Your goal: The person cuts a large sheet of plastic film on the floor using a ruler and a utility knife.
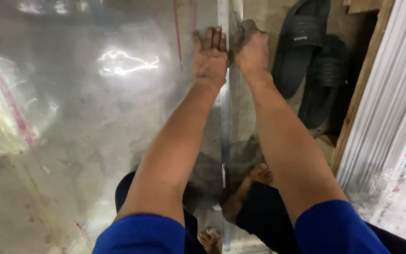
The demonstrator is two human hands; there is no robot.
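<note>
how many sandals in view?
2: one black sandal on the floor right of the right hand, the second sandal overlapping just beside it, partly shadowed.

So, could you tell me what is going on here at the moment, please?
A person in blue sleeves crouches over a clear sheet lying flat on the concrete floor. The left hand presses a long metal ruler flat against the sheet. The right hand, closed in a fist just beside the ruler's edge, grips a small tool that is too hidden to identify. A pair of black slide sandals lies just beyond, beside stacked white sheets.
</note>
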